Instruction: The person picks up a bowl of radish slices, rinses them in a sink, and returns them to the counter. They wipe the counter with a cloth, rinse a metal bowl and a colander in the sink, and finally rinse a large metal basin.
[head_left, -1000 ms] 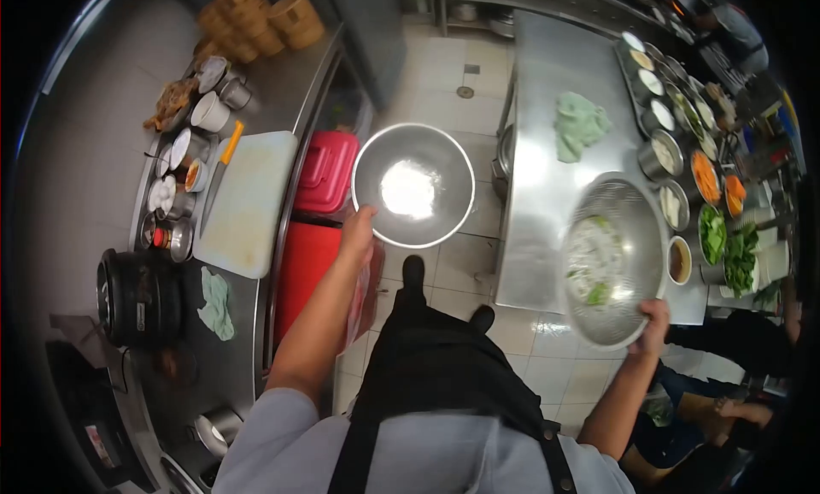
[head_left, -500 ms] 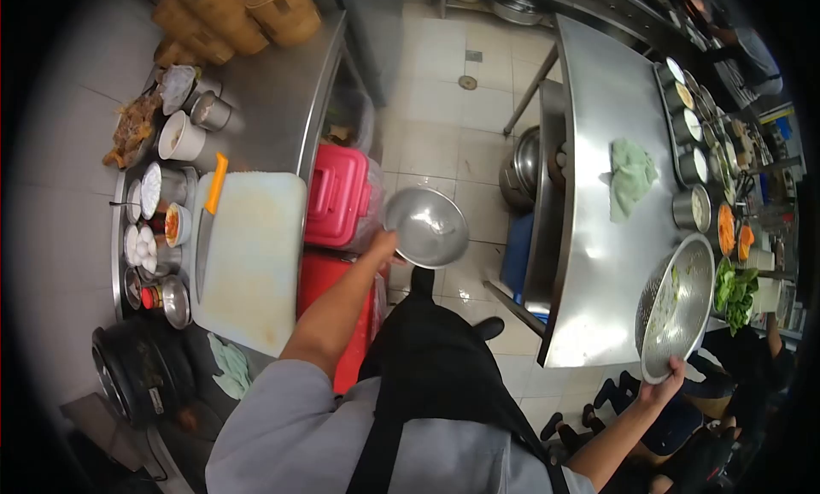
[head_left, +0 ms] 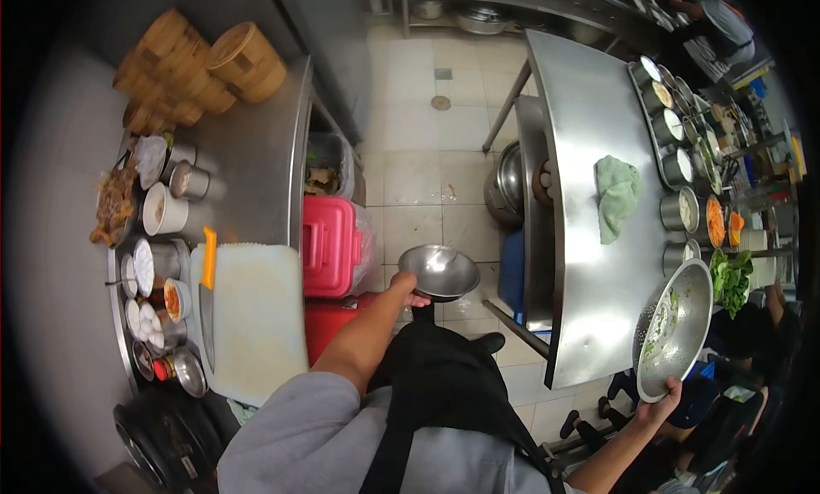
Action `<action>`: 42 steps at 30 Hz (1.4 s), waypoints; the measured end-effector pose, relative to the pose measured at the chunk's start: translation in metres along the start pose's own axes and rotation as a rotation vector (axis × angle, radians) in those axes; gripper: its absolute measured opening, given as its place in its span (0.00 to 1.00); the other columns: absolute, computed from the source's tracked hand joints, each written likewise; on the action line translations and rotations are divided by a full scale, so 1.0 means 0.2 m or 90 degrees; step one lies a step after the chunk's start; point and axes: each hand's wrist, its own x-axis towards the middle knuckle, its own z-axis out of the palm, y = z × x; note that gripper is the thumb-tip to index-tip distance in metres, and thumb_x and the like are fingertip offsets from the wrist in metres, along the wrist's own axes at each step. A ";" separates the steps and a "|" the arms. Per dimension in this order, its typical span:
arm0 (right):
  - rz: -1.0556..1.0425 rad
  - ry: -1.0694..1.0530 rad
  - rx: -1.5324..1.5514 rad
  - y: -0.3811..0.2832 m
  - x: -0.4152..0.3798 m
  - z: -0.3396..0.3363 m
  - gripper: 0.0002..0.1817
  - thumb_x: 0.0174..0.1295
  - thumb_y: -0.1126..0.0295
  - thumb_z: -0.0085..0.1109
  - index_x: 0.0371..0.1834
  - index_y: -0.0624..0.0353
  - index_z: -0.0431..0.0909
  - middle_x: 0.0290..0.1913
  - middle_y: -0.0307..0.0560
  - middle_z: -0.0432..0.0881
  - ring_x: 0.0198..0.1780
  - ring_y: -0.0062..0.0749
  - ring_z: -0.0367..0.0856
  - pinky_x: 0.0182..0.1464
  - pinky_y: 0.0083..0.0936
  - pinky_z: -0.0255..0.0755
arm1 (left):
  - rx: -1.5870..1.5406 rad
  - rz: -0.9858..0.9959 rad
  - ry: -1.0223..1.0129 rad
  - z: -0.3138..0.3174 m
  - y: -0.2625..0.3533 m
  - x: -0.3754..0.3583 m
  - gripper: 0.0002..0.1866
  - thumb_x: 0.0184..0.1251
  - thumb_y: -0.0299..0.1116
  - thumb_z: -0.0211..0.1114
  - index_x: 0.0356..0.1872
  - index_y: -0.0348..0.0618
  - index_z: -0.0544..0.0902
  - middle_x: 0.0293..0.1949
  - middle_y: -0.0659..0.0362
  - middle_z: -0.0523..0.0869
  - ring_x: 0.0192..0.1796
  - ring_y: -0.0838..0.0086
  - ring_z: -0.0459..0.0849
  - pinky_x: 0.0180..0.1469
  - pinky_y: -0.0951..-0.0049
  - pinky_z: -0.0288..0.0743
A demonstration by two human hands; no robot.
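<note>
My left hand (head_left: 412, 291) grips the rim of a shiny steel mixing bowl (head_left: 440, 273), held out over the floor in front of my black apron. The bowl is tilted, and only bright reflections show inside. On the right, my right hand (head_left: 663, 401) is closed on the near rim of a large perforated colander (head_left: 681, 327). It leans steeply at the corner of the steel table (head_left: 589, 297), with scraps of green leaf clinging to its inner wall.
To the left, a knife with an orange handle (head_left: 208, 259) lies on a white cutting board (head_left: 260, 323). A pink lidded bin (head_left: 329, 246) stands below. A green cloth (head_left: 617, 199) and several steel containers (head_left: 680, 210) are on the right table. People work at far right.
The view has shifted, so the tables sit lower in it. The bowl has tipped and shows a narrower opening. The colander stays in my right hand, its inside turned more toward me.
</note>
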 end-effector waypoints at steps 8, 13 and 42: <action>-0.004 0.024 -0.011 -0.08 -0.17 -0.07 0.31 0.51 0.70 0.50 0.61 0.70 0.66 0.58 0.56 0.76 0.59 0.49 0.75 0.64 0.44 0.69 | -0.279 0.066 -0.066 -0.29 1.10 0.28 0.07 0.64 0.28 0.59 0.40 0.37 0.79 0.33 0.51 0.82 0.33 0.63 0.83 0.39 0.53 0.83; -0.067 0.084 -0.032 -0.13 -0.32 -0.16 0.28 0.51 0.72 0.51 0.59 0.70 0.69 0.56 0.56 0.77 0.57 0.49 0.77 0.63 0.44 0.70 | -0.025 0.132 0.119 -0.05 1.41 0.04 0.14 0.69 0.31 0.46 0.44 0.34 0.76 0.32 0.47 0.82 0.24 0.61 0.83 0.29 0.55 0.84; -0.212 0.344 -0.067 -0.17 -0.39 -0.96 0.05 0.47 0.72 0.49 0.28 0.59 0.71 0.35 0.40 0.74 0.42 0.32 0.74 0.50 0.30 0.69 | 0.488 0.364 -0.298 2.06 -0.04 0.33 0.23 0.69 0.42 0.55 0.58 0.37 0.74 0.50 0.46 0.82 0.46 0.59 0.84 0.45 0.61 0.79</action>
